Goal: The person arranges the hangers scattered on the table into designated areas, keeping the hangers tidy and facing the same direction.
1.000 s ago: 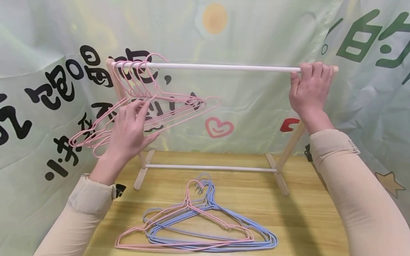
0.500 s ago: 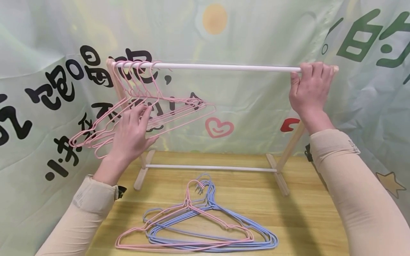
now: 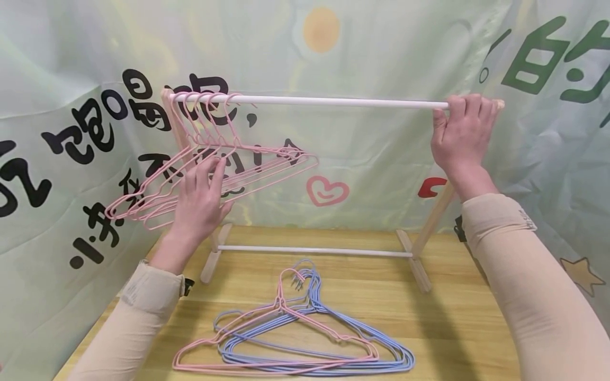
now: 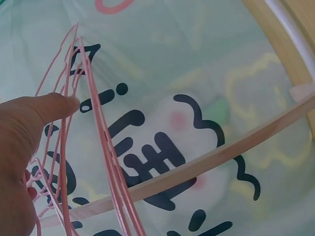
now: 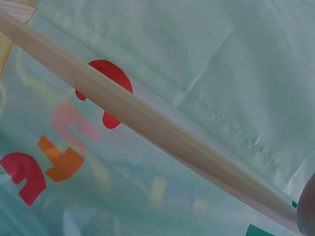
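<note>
Several pink wire hangers (image 3: 190, 153) hang by their hooks near the left end of a white rod (image 3: 333, 101). My left hand (image 3: 197, 198) holds the frontmost pink hanger (image 3: 281, 177), its fingertips at the shoulder just below the neck. In the left wrist view my left thumb (image 4: 59, 105) lies across the pink wires (image 4: 106, 147). My right hand (image 3: 462, 129) grips the rod's right end, fingers over the top. Only a bit of the right hand (image 5: 306, 211) shows in the right wrist view, by the wooden post (image 5: 147, 115).
The rod belongs to a wooden rack with feet (image 3: 413, 262) and a lower white bar (image 3: 310, 250). On the table (image 3: 457, 307) in front lie pink hangers (image 3: 333, 330) over a stack of blue hangers (image 3: 397, 346). A printed cloth (image 3: 381, 47) hangs behind.
The frontmost pink hanger's hook has come down from above the rod onto it. My left hand has then shifted slightly down and right. The right hand keeps its grip.
</note>
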`<state>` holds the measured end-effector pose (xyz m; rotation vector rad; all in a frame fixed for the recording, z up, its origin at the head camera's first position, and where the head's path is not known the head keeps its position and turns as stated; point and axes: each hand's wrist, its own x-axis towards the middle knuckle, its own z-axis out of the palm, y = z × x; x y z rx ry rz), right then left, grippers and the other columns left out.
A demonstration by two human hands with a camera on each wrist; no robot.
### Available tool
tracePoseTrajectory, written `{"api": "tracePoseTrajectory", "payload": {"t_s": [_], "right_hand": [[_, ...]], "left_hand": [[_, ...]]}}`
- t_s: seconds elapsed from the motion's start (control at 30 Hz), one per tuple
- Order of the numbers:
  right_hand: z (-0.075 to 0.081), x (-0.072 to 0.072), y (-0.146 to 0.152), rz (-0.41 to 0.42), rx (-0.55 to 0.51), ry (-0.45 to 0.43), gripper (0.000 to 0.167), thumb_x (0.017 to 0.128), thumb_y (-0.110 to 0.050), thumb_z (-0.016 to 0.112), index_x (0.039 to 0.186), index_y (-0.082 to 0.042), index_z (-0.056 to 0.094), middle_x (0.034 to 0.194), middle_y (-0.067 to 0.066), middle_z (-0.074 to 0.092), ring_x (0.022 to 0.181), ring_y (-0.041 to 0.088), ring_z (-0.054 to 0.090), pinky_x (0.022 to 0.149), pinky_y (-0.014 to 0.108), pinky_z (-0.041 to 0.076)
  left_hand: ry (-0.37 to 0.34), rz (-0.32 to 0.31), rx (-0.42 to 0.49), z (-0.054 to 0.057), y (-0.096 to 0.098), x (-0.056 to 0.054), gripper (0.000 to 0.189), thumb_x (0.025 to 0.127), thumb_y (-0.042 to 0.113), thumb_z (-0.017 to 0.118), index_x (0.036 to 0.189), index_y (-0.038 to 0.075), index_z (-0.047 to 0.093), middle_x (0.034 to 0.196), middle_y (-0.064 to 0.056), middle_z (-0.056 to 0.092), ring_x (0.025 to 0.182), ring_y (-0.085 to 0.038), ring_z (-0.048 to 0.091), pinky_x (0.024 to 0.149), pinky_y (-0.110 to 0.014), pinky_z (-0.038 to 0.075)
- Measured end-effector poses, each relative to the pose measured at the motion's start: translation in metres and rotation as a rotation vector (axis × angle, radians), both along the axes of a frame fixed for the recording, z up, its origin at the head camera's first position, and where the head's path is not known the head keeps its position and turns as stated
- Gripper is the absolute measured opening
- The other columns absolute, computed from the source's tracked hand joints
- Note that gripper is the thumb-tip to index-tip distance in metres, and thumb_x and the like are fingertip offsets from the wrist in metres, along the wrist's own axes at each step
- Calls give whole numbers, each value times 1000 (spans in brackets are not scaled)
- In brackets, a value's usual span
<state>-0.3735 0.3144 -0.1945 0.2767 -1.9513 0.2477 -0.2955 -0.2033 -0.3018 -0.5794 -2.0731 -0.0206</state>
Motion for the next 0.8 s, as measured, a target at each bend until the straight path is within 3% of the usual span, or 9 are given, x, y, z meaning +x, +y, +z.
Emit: {"api": "tracePoseTrajectory", "payload": {"t_s": [0.43, 0.63, 0.8], "right_hand": [[-1, 2, -1, -4, -3, -10, 54, 110, -50, 29, 121, 1, 45, 114, 27, 42, 112, 48, 36, 120, 59, 12], [-1, 1, 0, -5, -7, -13, 55, 110, -51, 30, 121, 0, 45, 115, 27, 42, 112, 48, 36, 120, 58, 11], [-1, 1, 0, -3, -3, -8, 54, 110, -50, 30, 122, 1, 45, 115, 28, 42, 112, 48, 35, 120, 59, 11]], "left_hand": [[-8, 30, 40, -7, 4, -1, 94, 73, 1, 80, 155, -4, 35, 150, -28, 34, 128, -48, 36, 103, -57, 37], [-67, 26, 70, -12, 7, 9, 102, 71, 10, 88, 156, -3, 33, 154, -30, 31, 128, -49, 34, 104, -59, 34], [-85, -10, 140, -20, 13, 19, 97, 77, 17, 84, 157, -3, 32, 156, -29, 29, 128, -49, 32, 105, -59, 31]]}}
